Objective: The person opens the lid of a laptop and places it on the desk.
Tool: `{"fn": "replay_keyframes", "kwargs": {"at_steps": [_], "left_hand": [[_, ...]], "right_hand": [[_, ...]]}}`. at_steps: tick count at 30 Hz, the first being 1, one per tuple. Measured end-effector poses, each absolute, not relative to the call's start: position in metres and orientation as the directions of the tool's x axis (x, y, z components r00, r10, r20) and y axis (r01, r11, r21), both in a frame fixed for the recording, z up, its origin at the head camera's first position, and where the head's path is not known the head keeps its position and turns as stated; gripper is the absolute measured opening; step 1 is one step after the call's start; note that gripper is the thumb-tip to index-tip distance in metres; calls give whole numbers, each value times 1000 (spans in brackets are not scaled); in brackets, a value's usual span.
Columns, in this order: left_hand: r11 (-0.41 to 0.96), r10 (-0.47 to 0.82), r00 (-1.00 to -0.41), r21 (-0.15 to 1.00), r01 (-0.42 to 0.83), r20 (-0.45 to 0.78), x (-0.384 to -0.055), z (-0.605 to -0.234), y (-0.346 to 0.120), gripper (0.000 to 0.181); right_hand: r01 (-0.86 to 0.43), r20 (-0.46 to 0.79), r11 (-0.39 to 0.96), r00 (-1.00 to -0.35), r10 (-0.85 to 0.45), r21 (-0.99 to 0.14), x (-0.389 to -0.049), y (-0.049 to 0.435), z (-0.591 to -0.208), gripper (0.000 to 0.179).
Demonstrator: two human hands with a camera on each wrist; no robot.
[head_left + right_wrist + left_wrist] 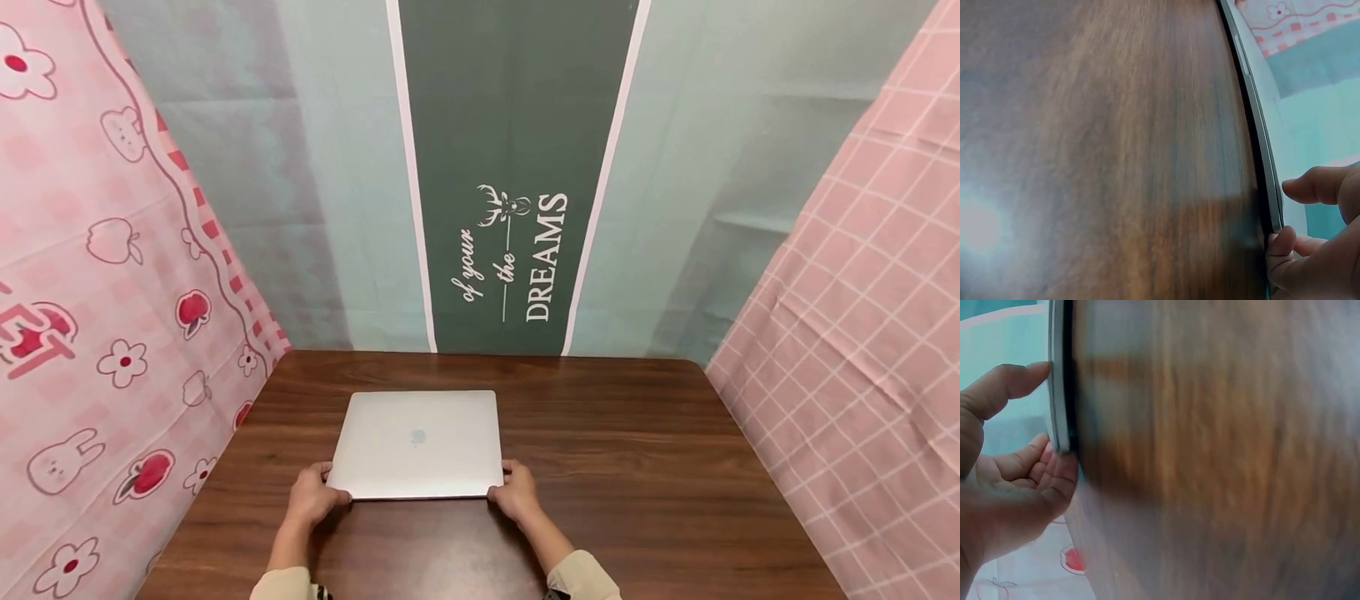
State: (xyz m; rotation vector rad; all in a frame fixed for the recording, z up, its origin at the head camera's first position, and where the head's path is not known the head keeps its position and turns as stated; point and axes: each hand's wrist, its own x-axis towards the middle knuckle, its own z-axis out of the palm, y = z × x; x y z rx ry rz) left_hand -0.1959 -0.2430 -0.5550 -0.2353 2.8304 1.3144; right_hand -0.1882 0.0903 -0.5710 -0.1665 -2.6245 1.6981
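A closed silver laptop [450,458] with an apple logo on its lid lies flat over the wooden table, left of the middle. At its near left corner my left hand [310,497] grips it, the thumb at the front edge and the other fingers along the side. My right hand [516,492] holds the near right corner in the same way. In the left wrist view, the thumb meets the laptop's thin edge [1059,394] and the fingertips curl at its corner. The right wrist view shows fingers [1282,250] against the corner, with a dark gap beneath the laptop.
Dark brown wooden table [637,475] extends to the right of the laptop and in front of it. A green and grey-blue curtain [510,108] with printed lettering hangs behind. Pink patterned cloths hang on the left [97,267] and right [877,333] sides.
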Motion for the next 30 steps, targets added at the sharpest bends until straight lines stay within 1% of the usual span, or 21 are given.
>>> {"fn": "replay_keyframes", "kwargs": {"at_steps": [5,11,16,25,30], "left_hand": [[648,-121,-991,751,-123,-59,-195,-554,-235,62],[687,-110,-994,720,-95,-25,-190,-555,-225,63],[708,-97,-995,702,-84,-22,-191,-554,-214,65],[721,-62,-998,692,-38,11,-188,-555,-193,68],[720,-71,-997,692,-50,2,-183,-555,-181,70]], "right_hand": [[91,-51,410,-993,106,-907,-181,95,-571,55],[87,-28,453,-991,134,-887,-173,100,-571,55],[109,-34,479,-986,162,-871,-169,110,-569,56],[130,-38,463,-979,202,-877,-161,131,-567,55],[142,-35,482,-974,224,-865,-158,140,-568,56]]}}
